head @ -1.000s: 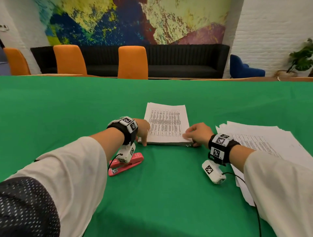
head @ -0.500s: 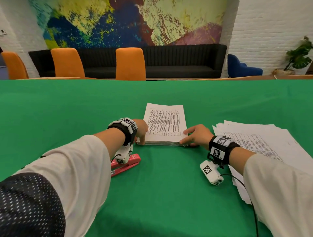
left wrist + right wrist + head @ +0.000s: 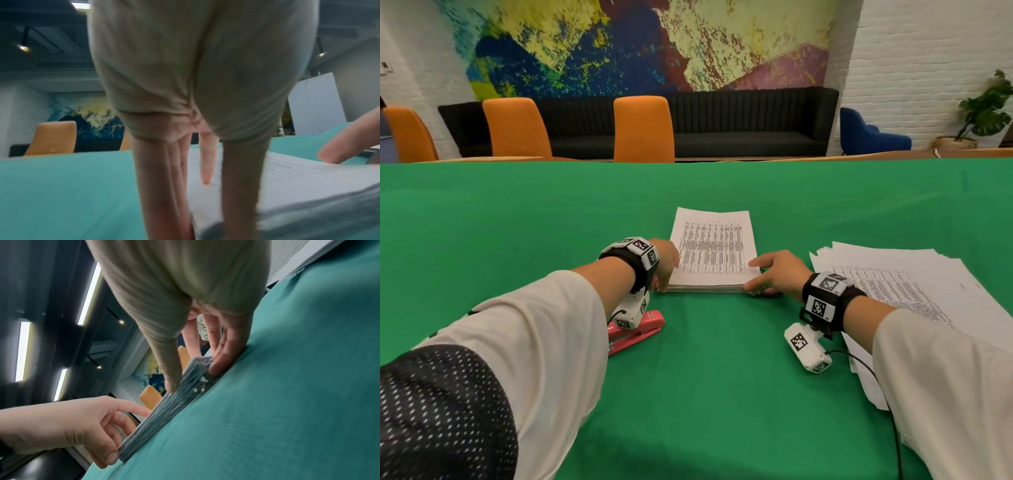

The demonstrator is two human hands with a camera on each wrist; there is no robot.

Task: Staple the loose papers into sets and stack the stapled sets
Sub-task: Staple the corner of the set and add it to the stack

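A thick stack of stapled sets (image 3: 714, 253) lies mid-table on the green cloth. My left hand (image 3: 666, 274) is at its near-left corner, fingers (image 3: 164, 186) straight along the left side and thumb at the near edge. My right hand (image 3: 762, 279) is at the near-right corner: thumb on the top sheet, fingers (image 3: 223, 353) flat against the right side of the stack (image 3: 164, 415). Neither hand lifts it. A red stapler (image 3: 642, 334) lies shut on the cloth under my left wrist. A spread pile of loose papers (image 3: 900, 287) lies to the right.
The green table (image 3: 705, 394) reaches far ahead and to the left. My right forearm lies over the near part of the loose pile. Orange chairs (image 3: 643, 128), a black sofa and a blue armchair stand beyond the far edge.
Both hands have stayed at the stack's near corners. The right thumb has slid up onto the top sheet. The stack's edges look more even.
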